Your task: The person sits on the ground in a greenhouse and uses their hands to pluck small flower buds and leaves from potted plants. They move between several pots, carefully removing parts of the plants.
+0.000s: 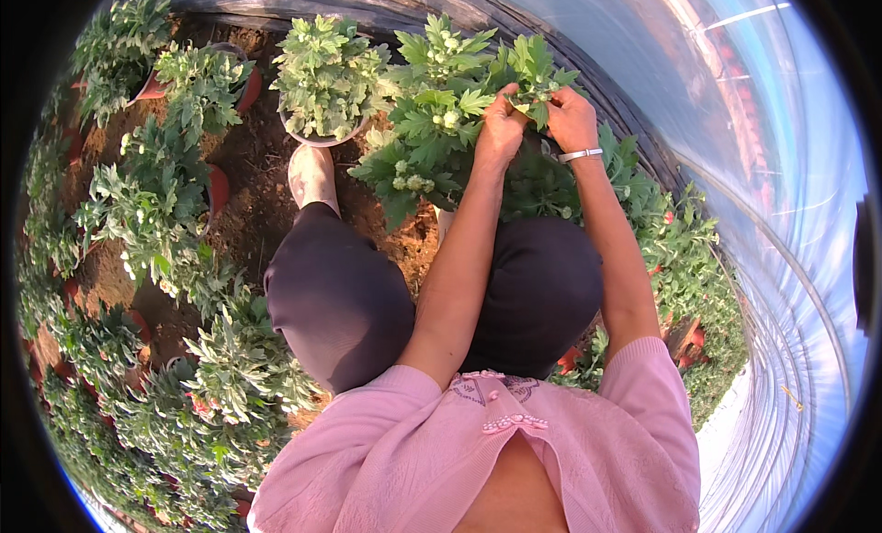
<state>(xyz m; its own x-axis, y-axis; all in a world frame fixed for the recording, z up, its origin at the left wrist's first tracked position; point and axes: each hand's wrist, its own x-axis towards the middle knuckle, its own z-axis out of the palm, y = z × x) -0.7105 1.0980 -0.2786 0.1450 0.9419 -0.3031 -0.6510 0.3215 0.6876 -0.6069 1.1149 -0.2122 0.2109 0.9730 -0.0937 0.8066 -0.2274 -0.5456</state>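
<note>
My left hand (503,128) and my right hand (573,119) meet at the top of a leafy potted plant with pale green buds (449,118), like a chrysanthemum. Fingers of my left hand are pinched at a stem or leaf near the plant's upper right shoot (536,68). Close beside it, my right hand has its thumb and fingers curled against the same shoot. A pale band is round my right wrist. What exactly lies between the fingertips is too small to tell.
A paler budded plant in a pot (324,141) stands left of the shoot, by my shoe (311,178). More plants in red pots (219,188) line the soil at left. Clear plastic sheeting (689,119) curves along the right, with dark sheeting (303,16) along its base.
</note>
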